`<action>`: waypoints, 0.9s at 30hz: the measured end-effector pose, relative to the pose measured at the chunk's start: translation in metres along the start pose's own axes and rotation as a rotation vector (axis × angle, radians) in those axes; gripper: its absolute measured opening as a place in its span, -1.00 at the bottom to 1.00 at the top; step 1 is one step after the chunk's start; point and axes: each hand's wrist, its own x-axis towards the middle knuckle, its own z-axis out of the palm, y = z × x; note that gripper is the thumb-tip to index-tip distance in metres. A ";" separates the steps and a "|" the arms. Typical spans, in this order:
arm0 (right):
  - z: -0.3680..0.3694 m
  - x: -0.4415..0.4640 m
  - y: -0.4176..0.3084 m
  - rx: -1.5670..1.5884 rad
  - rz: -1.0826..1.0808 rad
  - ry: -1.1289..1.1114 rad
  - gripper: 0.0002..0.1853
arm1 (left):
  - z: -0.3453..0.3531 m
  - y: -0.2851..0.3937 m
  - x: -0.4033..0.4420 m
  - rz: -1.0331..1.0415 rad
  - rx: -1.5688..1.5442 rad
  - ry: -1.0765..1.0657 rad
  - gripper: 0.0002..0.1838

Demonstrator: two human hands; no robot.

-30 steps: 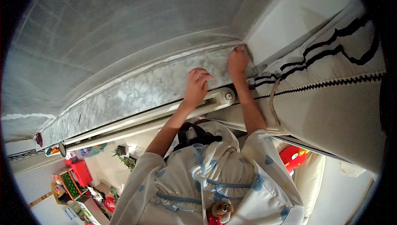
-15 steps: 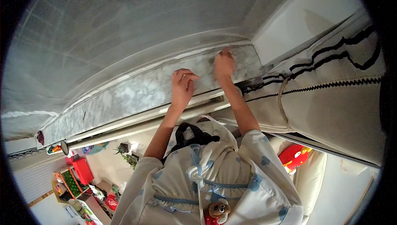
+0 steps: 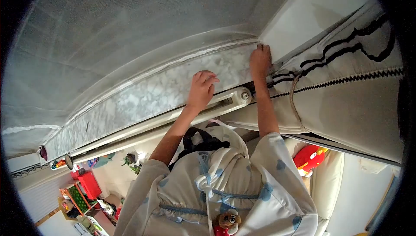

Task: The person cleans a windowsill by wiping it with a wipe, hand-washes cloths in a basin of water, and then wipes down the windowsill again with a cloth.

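My right hand is closed at the far right corner of the marbled windowsill. Its fingertips point down by the lower hem of the sheer grey curtain; anything between them is too small or hidden to make out. Over the sill's front part hovers my left hand, its fingers loosely bent and apart, with nothing in it. A white hem strip of the curtain runs along the back of the sill.
Below the sill's front edge is a cream radiator. At right hangs a beige curtain with black trim, gathered by a rope tie. Behind me are a red plush toy, a plant and a red box.
My right hand has moved right along the sill to its corner beside the white wall. My left hand has shifted slightly right too. The radiator's rounded end now shows between my forearms.
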 end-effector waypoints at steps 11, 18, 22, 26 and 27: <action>-0.012 0.001 -0.020 -0.133 0.041 -0.076 -0.77 | 0.001 -0.005 -0.006 -0.028 -0.024 0.068 -0.70; 0.023 -0.046 -0.084 -0.056 -0.162 0.061 -0.75 | -0.027 0.009 -0.022 -0.125 -0.025 0.201 -0.70; -0.036 -0.081 -0.159 0.107 -0.114 -0.331 -0.59 | -0.061 -0.004 -0.050 -0.184 0.039 0.331 -0.73; -0.045 -0.138 -0.223 0.274 -0.362 -0.234 -0.52 | -0.108 -0.009 -0.075 -0.288 0.089 0.432 -0.74; -0.042 -0.154 -0.240 0.287 -0.468 -0.178 -0.50 | -0.120 -0.009 -0.081 -0.323 0.123 0.440 -0.77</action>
